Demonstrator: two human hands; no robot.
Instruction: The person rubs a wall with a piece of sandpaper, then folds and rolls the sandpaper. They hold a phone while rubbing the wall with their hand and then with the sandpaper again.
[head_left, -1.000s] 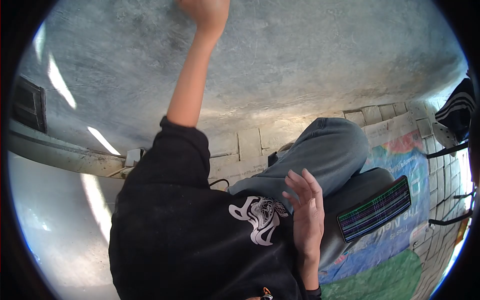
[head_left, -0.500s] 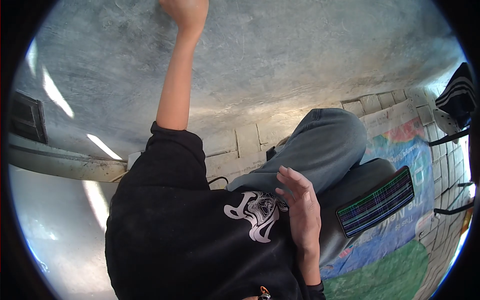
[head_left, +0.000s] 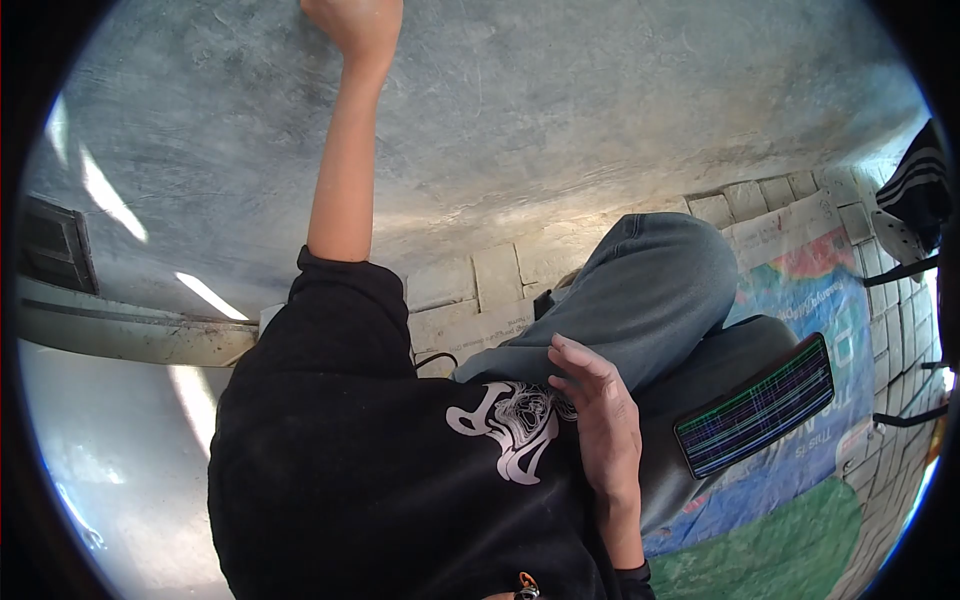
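Shirt (head_left: 340, 460) is showing black, its chest print (head_left: 520, 430) showing white with fine swirling lines. Jeans (head_left: 650, 290) are reading faded blue-grey. Phone screen (head_left: 755, 405) is displaying green, violet and pale blue lines, crossing on black. Wall (head_left: 560, 110) is appearing mottled grey. Banner (head_left: 770, 545) is carrying blue, green and reddish patches; dark cloth (head_left: 914, 190) is bearing white stripes.

left hand (head_left: 358, 24) outstretched, right hand (head_left: 607, 425) open, fingers bent.

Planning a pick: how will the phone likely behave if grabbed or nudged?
The phone should stay stiff: it looks like a flat, straight-edged slab. A nudge could slide or tip it, since it lies on a rounded trouser leg. Probably fragile; coloured lines across the screen may mean damage.
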